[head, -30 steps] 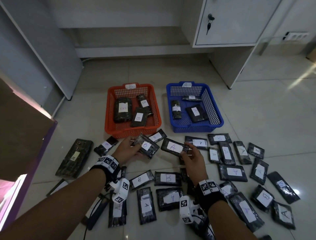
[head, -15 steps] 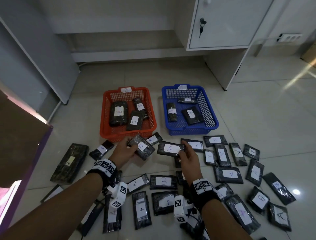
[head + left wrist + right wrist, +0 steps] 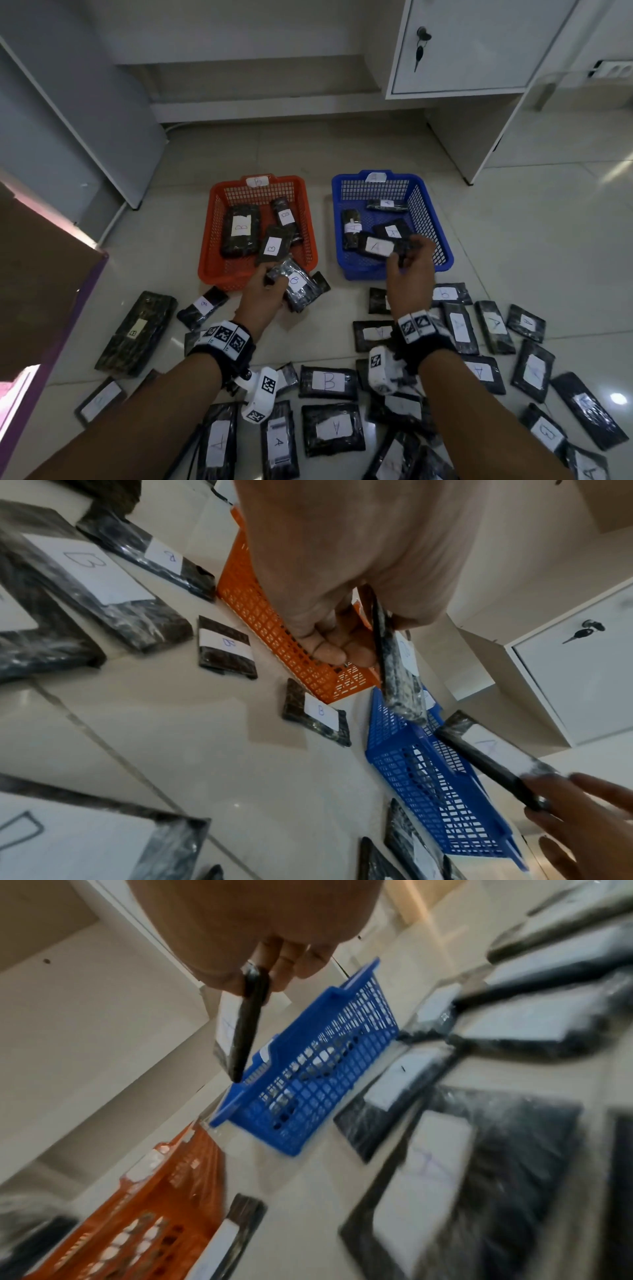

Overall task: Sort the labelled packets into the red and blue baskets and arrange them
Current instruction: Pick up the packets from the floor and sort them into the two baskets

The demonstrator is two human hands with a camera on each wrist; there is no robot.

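You see glossy, crinkled plastic wrap on the dark packets [image 3: 329, 382], each with a matt white paper label. Your red basket [image 3: 219, 246] and blue basket [image 3: 426, 219] are moulded plastic mesh. The floor tiles [image 3: 513, 246] are smooth, polished, reflecting light. The cabinet door [image 3: 479, 44] looks matt white, with a metal key [image 3: 419, 51].

**My left hand pinches a B packet over the baskets**

My left hand [image 3: 346, 569] pinches a dark wrapped packet [image 3: 399, 669] edge-on between thumb and fingers, a white label on its face. Beyond it sits the red basket [image 3: 274, 615], and to the right the blue basket [image 3: 431, 785]. Two small B-labelled packets [image 3: 226, 647] lie on the pale floor [image 3: 205, 750] beside the red basket. At lower right my right hand [image 3: 582, 823] holds an A-labelled packet [image 3: 493, 753].
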